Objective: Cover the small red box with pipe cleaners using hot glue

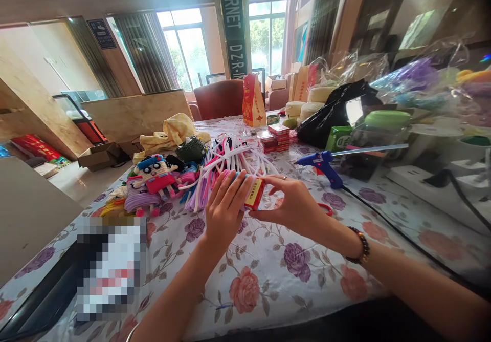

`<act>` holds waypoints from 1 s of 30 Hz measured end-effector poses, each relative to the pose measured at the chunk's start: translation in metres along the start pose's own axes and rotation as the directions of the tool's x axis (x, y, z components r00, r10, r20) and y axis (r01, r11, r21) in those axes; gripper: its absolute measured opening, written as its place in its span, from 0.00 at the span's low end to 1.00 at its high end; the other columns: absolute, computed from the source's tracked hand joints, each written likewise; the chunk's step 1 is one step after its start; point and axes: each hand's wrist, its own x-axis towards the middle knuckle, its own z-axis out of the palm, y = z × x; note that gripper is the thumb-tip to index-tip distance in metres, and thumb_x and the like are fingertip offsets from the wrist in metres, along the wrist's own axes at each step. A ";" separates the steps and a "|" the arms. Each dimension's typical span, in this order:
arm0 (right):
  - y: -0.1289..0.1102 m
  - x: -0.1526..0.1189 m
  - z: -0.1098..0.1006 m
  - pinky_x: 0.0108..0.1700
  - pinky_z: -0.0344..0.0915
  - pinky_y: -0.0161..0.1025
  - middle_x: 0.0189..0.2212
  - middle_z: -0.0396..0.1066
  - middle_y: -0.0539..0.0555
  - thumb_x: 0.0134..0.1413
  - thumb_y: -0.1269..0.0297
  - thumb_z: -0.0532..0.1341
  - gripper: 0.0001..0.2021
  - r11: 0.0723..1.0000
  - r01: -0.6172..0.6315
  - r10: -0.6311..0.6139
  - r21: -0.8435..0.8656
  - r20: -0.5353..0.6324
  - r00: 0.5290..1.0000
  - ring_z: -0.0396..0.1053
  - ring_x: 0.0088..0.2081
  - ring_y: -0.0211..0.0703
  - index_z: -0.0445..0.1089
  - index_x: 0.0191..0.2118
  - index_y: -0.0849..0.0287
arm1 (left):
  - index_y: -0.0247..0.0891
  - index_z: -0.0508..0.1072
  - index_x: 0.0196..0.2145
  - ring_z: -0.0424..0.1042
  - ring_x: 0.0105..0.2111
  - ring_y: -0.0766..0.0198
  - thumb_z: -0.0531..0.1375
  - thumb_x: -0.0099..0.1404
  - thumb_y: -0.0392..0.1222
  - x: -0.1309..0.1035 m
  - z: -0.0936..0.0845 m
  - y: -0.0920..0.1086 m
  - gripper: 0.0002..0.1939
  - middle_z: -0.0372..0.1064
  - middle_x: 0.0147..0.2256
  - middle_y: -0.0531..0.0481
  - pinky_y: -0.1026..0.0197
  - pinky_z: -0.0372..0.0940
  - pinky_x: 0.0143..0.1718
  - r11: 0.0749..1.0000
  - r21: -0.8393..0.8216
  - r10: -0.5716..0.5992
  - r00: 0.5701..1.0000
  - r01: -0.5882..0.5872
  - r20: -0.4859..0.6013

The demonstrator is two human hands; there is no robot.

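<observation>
A small red and yellow box (254, 192) is held between my hands over the flowered tablecloth (264, 250). My left hand (227, 206) lies over its left part, fingers together across pink and light-blue fuzzy material. Thumb and fingers of my right hand (289, 201) pinch the box's right end. Just behind the hands spreads a pile of white, pink and purple fuzzy stems (226, 160). Several similar red boxes (279, 136) are stacked farther back. Left of the stems sit fuzzy dolls (155, 175), one with big eyes and a blue top.
A blue glue gun (326, 165) with a clear stick and black cord lies to the right, near red scissor handles (325, 209). Beyond are a black plastic bag (333, 114), a green-lidded jar (387, 119) and a paper bag (253, 101). A dark tray (49, 285) stands front left.
</observation>
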 end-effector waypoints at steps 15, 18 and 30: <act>0.007 0.006 -0.005 0.40 0.72 0.43 0.37 0.77 0.53 0.38 0.54 0.70 0.23 0.950 -0.087 0.070 0.299 0.065 0.995 0.72 0.36 0.42 0.75 0.43 0.57 | 0.38 0.67 0.55 0.69 0.54 0.56 0.56 0.62 0.30 0.006 0.000 0.001 0.23 0.73 0.49 0.44 0.46 0.55 0.62 0.995 -0.021 -0.104 0.979 0.102 -0.174; 0.017 0.012 -0.009 0.46 0.71 0.45 0.43 0.76 0.54 0.40 0.56 0.70 0.23 0.877 -0.135 0.060 0.462 0.174 0.983 0.73 0.39 0.42 0.74 0.46 0.57 | 0.40 0.67 0.54 0.69 0.52 0.56 0.59 0.61 0.32 0.007 -0.001 0.001 0.23 0.73 0.47 0.45 0.44 0.55 0.62 0.995 -0.047 -0.096 0.977 0.089 -0.192; 0.035 0.015 -0.009 0.51 0.69 0.48 0.47 0.74 0.55 0.42 0.60 0.70 0.27 0.827 -0.133 0.006 0.546 0.228 0.974 0.72 0.43 0.43 0.71 0.52 0.54 | 0.39 0.66 0.54 0.70 0.49 0.56 0.62 0.61 0.42 0.011 -0.007 0.006 0.24 0.73 0.44 0.44 0.50 0.65 0.54 0.993 -0.117 -0.048 0.990 0.033 -0.130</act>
